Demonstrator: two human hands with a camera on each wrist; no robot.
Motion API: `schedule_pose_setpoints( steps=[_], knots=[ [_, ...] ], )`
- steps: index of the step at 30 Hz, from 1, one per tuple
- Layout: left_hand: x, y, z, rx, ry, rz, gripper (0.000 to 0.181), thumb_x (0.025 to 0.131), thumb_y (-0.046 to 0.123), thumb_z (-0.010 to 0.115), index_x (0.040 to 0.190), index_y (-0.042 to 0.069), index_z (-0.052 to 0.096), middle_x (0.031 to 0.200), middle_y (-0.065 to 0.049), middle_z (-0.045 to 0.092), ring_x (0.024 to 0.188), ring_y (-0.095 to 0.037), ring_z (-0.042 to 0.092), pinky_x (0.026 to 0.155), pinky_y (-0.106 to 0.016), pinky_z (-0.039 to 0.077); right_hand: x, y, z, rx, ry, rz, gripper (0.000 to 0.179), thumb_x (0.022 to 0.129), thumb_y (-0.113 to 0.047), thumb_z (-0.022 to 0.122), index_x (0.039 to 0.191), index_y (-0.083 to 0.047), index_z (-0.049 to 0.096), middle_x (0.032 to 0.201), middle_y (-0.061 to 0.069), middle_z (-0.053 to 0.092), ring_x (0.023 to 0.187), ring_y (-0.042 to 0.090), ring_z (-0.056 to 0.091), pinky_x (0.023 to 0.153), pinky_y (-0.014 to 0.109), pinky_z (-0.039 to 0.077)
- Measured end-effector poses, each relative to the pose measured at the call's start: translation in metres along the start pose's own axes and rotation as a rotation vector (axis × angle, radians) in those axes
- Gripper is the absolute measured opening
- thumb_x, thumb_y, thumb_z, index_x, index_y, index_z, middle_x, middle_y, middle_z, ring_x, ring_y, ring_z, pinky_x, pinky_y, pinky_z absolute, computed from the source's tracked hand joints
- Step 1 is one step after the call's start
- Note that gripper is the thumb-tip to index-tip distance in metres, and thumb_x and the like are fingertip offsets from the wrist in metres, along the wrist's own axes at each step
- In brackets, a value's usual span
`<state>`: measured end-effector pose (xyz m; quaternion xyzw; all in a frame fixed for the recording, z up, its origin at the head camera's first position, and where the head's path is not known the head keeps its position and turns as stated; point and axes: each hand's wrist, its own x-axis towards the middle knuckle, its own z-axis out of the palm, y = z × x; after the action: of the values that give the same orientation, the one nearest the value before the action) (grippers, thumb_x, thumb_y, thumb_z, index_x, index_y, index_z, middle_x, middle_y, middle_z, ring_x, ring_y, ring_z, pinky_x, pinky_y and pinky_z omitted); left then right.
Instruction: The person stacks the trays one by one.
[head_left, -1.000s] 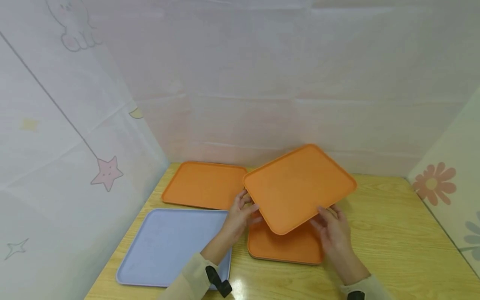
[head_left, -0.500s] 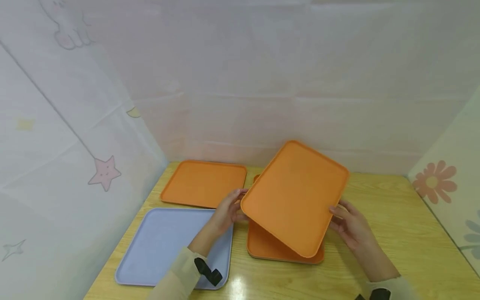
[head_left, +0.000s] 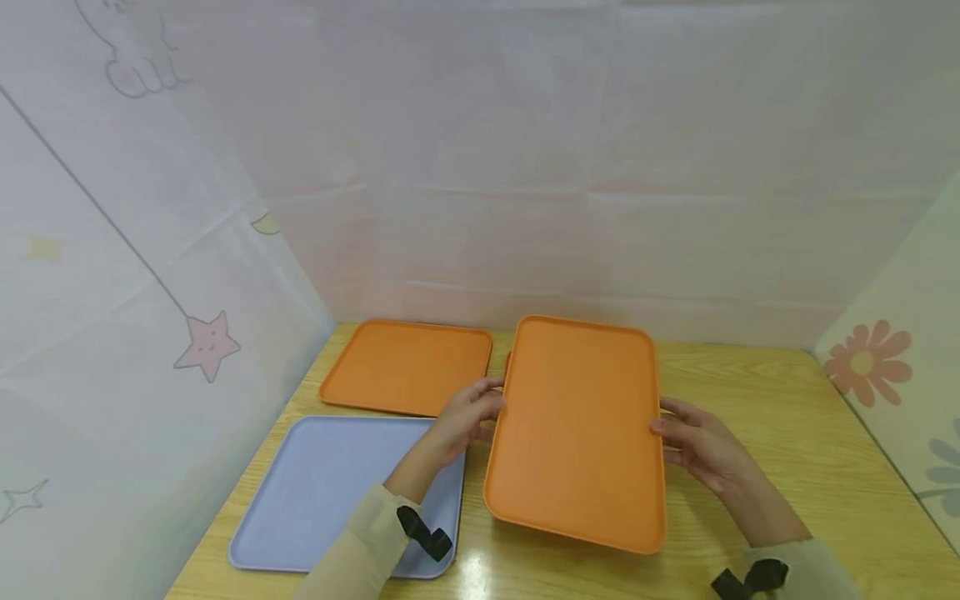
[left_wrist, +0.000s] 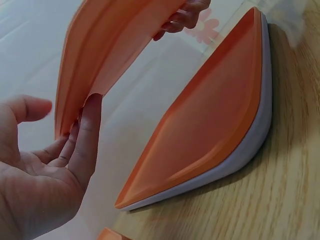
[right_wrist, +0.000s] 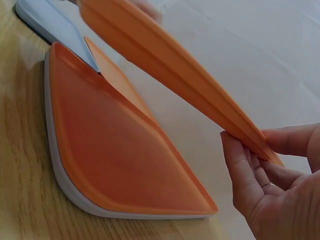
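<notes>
A rectangular orange tray [head_left: 577,433] is held up between both hands, its long side running toward me. My right hand [head_left: 705,446] pinches its right edge, thumb on top and fingers beneath, as the right wrist view confirms. At the left edge, my left hand [head_left: 463,421] supports it with fingers against the underside; in the left wrist view the thumb [left_wrist: 35,109] stands away from the tray. Below lies another orange tray [right_wrist: 115,135] on top of a pale tray [left_wrist: 267,65], apart from the held one and mostly hidden in the head view.
On the wooden table [head_left: 787,433], a light blue-purple tray [head_left: 337,492] lies at the left under my left forearm. Behind it is another orange tray [head_left: 408,367], close to the back curtain [head_left: 600,167]. Printed sheets stand on both sides.
The held tray has turned from a slanted position to lengthwise and come lower and nearer. My right hand moved outward to the right along its edge; the left hand shifted slightly left.
</notes>
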<state>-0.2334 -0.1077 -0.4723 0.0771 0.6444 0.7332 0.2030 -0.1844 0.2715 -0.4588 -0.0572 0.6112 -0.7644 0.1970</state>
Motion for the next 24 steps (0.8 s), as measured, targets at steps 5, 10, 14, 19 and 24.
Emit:
schedule_pose_setpoints(
  steps=[5,10,14,19,24],
  knots=[
    [0.0,-0.004,-0.003,0.038,-0.004,-0.028,0.054,0.097,0.012,0.06,0.147,0.005,0.044,0.116,-0.008,0.059,0.095,-0.019,0.063,0.068,-0.037,0.06,0.006,0.002,-0.007,-0.022,-0.008,0.063,0.077,0.105,-0.009,0.053,0.159,0.006,0.001,0.119,-0.004,0.068,0.106,0.015,0.069,0.089,0.036,0.059],
    [0.0,-0.006,-0.005,0.071,-0.013,-0.051,0.059,0.097,0.012,0.061,0.151,0.004,0.04,0.122,-0.01,0.058,0.099,-0.019,0.062,0.067,-0.035,0.06,0.015,0.007,-0.011,-0.058,0.014,0.103,0.076,0.105,-0.013,0.054,0.16,0.004,0.004,0.119,-0.004,0.066,0.107,0.014,0.068,0.09,0.037,0.059],
    [0.003,-0.008,-0.007,0.085,-0.001,-0.079,0.061,0.096,0.013,0.062,0.152,0.006,0.039,0.124,-0.011,0.056,0.1,-0.019,0.062,0.066,-0.035,0.06,0.021,0.01,-0.012,-0.082,0.022,0.12,0.076,0.105,-0.015,0.055,0.161,0.003,0.007,0.118,-0.003,0.066,0.106,0.015,0.068,0.091,0.039,0.058],
    [0.009,-0.011,-0.009,0.092,0.011,-0.088,0.062,0.095,0.011,0.063,0.152,0.006,0.04,0.122,-0.013,0.055,0.099,-0.021,0.06,0.064,-0.036,0.06,0.027,0.011,-0.014,-0.09,0.037,0.138,0.078,0.104,-0.016,0.057,0.161,0.0,0.007,0.119,-0.003,0.066,0.106,0.015,0.068,0.093,0.039,0.058],
    [0.014,-0.011,-0.009,0.125,0.029,-0.103,0.063,0.095,0.011,0.063,0.153,0.007,0.039,0.125,-0.015,0.055,0.097,-0.021,0.06,0.062,-0.034,0.059,0.034,0.012,-0.016,-0.095,0.045,0.153,0.078,0.104,-0.016,0.057,0.162,-0.001,0.007,0.121,-0.002,0.065,0.108,0.015,0.067,0.093,0.041,0.057]
  ],
)
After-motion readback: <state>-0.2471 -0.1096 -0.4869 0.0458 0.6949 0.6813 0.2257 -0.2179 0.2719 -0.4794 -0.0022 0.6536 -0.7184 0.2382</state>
